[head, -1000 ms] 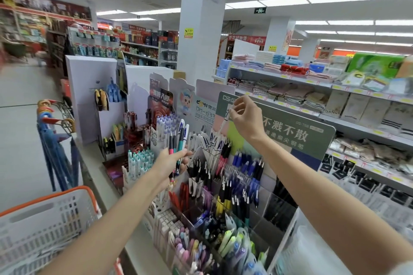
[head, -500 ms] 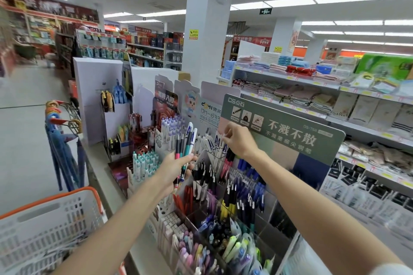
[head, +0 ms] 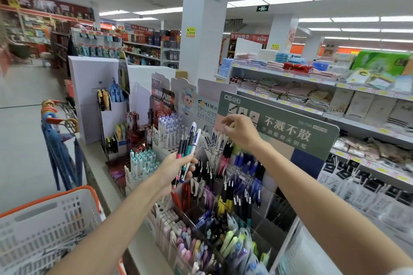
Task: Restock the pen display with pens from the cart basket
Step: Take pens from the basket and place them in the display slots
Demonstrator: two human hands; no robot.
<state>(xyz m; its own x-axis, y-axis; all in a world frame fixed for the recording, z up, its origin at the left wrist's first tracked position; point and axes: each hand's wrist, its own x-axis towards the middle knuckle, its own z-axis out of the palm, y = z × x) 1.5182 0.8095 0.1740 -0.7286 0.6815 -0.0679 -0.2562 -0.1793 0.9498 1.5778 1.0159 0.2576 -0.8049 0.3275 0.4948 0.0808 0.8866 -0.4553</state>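
Note:
My left hand (head: 178,169) is shut on a bunch of pens (head: 188,147) with white, teal and red barrels, held upright in front of the pen display (head: 223,185). My right hand (head: 240,130) hovers just above the top row of white-and-blue pens (head: 215,143), its fingertips pinched together; whether a pen sits between them is not clear. The display's tiered clear compartments hold black, blue, yellow, red and pastel pens. The white cart basket (head: 51,227) with an orange rim sits at the lower left.
A green header card (head: 288,127) rises behind the display. White cardboard pen stands (head: 107,100) lie to the left. Shelves of towels and packets (head: 312,96) run along the right. A rack of umbrellas (head: 60,140) hangs by the aisle, and a white pillar (head: 201,29) stands behind.
My right hand dropped from the green header card to the top pen row, then lifted slightly. My left hand kept hold of the bunch of pens and stayed in place.

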